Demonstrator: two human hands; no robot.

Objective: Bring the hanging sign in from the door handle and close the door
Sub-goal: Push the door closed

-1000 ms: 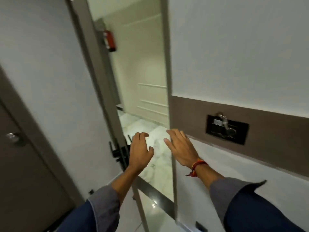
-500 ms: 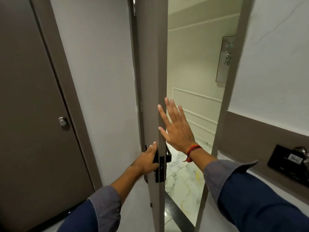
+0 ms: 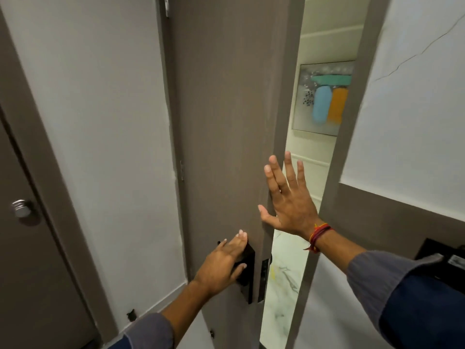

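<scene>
The brown door (image 3: 226,122) is standing partly ajar, leaving a gap at its 3 o'clock edge where a colourful picture (image 3: 324,96) is showing on the far wall. A second door with a round metal knob (image 3: 22,208) is sitting at 9 o'clock. The right hand (image 3: 289,200) is spreading wide and flat against the door's edge. The left hand (image 3: 224,263) is curling over the black handle (image 3: 247,270). No hanging sign is showing anywhere in view.

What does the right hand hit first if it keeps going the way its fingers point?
The right hand points up and forward along the door edge. Most likely it meets that edge face first; depth is unclear, so its outer fingers could pass into the open gap instead.
</scene>
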